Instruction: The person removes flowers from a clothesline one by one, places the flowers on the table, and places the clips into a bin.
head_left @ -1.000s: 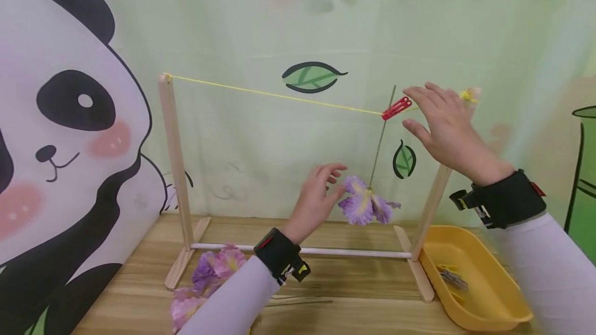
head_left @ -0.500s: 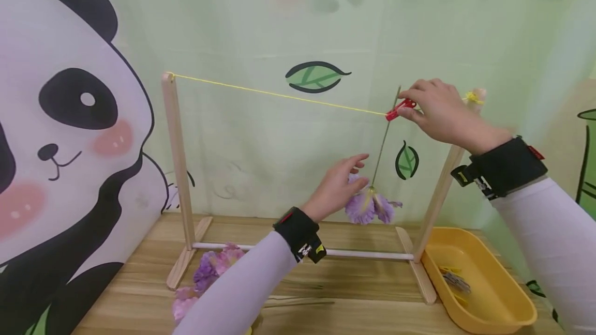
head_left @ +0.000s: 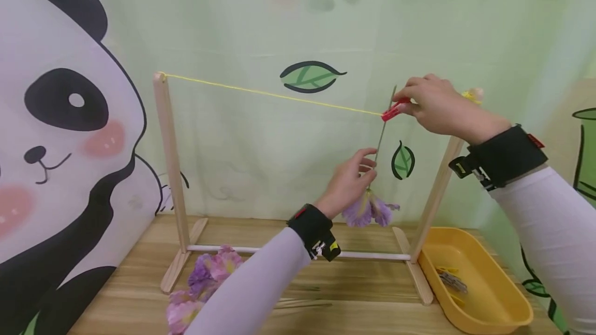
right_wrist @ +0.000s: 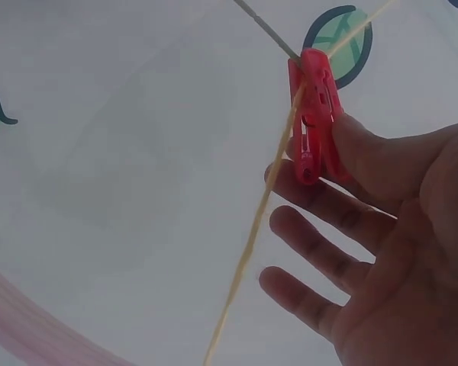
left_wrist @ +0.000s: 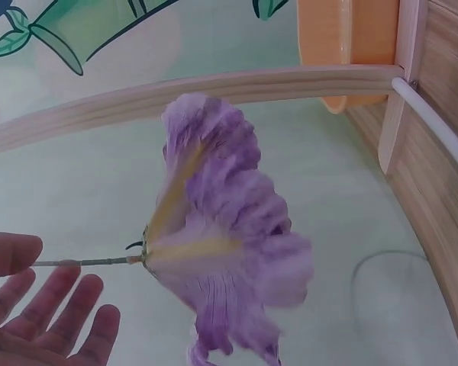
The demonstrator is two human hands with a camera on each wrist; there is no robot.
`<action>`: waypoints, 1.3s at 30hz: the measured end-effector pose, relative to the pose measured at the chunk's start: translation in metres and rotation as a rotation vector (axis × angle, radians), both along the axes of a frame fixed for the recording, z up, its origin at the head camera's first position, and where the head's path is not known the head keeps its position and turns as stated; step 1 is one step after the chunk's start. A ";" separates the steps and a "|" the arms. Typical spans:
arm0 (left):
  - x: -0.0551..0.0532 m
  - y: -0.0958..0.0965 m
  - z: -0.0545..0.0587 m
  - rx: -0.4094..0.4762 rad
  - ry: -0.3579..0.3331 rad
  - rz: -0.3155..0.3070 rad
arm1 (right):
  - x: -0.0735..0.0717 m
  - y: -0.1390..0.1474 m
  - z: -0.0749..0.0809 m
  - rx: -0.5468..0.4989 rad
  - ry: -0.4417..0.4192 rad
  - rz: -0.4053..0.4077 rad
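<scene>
A red clothespin (head_left: 389, 113) clips the top of a flower stem onto a yellow string (head_left: 274, 95). My right hand (head_left: 440, 107) pinches the clothespin's handles between thumb and fingers; the right wrist view shows the string and stem crossing at its tip. The purple artificial flower (head_left: 368, 212) hangs head down on its thin green stem (head_left: 381, 138). Just above the bloom, my left hand (head_left: 345, 184) holds the stem with the thumb and fingertips. Its petals (left_wrist: 229, 206) spread out beyond the fingertips in the left wrist view.
The string is tied between two wooden posts (head_left: 170, 154), joined low down by a white rod (head_left: 372, 256). More pink and purple flowers (head_left: 202, 275) lie on the wooden table at front left. A yellow tray (head_left: 493, 293) with several clothespins (head_left: 451, 279) stands at right.
My right hand has come onto the clothespin and taken its handles. My left hand has moved up and right from beside the petals to the stem.
</scene>
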State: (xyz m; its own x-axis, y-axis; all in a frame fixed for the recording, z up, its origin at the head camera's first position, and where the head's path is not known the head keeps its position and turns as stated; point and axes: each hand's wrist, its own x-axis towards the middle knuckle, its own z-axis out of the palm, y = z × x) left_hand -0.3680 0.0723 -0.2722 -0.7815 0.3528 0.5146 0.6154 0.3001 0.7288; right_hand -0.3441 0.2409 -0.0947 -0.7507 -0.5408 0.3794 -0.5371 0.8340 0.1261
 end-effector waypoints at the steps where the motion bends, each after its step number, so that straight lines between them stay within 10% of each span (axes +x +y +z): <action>1: 0.000 0.000 0.000 0.009 -0.001 0.002 | 0.000 -0.001 0.000 -0.001 0.000 0.005; 24: 0.005 -0.009 0.006 0.092 0.090 0.005 | -0.007 0.014 -0.009 -0.305 0.097 0.090; 39: 0.013 -0.030 -0.004 0.105 0.078 -0.007 | -0.012 0.016 -0.010 -0.549 0.399 0.114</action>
State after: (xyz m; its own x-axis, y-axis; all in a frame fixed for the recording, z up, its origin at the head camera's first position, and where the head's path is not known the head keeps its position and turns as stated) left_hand -0.3546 0.0425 -0.2765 -0.7350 0.2992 0.6084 0.6736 0.2201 0.7055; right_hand -0.3562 0.2567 -0.1051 -0.4463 -0.2582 0.8568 -0.6255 0.7747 -0.0924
